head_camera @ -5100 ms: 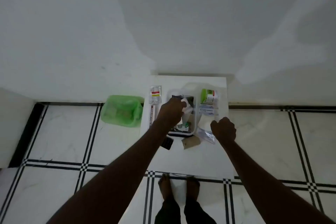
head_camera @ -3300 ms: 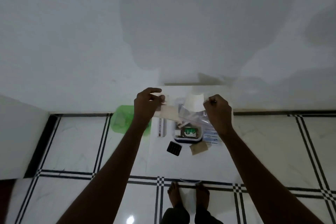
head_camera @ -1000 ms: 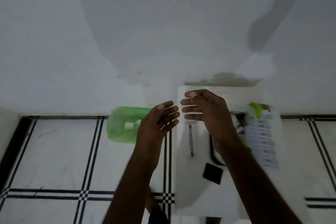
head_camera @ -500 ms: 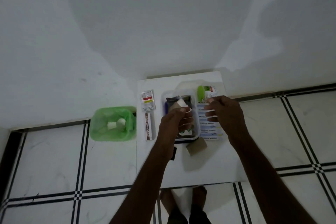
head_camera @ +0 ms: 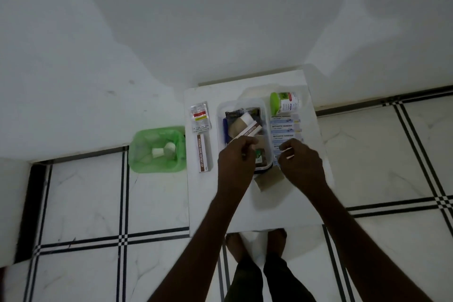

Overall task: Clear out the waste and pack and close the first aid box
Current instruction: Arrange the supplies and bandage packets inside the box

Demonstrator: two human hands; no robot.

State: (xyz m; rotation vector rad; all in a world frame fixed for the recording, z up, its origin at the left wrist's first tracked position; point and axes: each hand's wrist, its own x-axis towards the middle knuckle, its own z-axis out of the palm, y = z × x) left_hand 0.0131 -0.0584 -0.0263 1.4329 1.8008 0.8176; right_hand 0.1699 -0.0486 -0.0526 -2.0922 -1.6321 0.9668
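The clear first aid box (head_camera: 245, 103) stands open on the small white table (head_camera: 282, 206), holding a dark packet, a brown wrapper and a white roll. My left hand (head_camera: 234, 163) is over the box's near end, its fingertips closed on a slim white-and-brown carton (head_camera: 247, 132) that lies slanted across the contents. My right hand (head_camera: 302, 164) hovers just right of the box, above the antiseptic bandage strips (head_camera: 284, 130); its fingers are curled and I see nothing in them. A green-lined waste bin (head_camera: 144, 154) sits on the floor left of the table, with white scraps (head_camera: 163, 151) inside.
A long ointment carton (head_camera: 203, 153) and a foil sachet (head_camera: 200, 117) lie left of the box. A green-lidded jar (head_camera: 284, 103) lies on its side at the back right. A brown paper piece (head_camera: 268, 181) rests by the box's near edge. My feet show under the table.
The view swung from the bin back to the table. My left hand returned to the box and now pinches the slim carton. My right hand's fingers curled in over the bandage strips.
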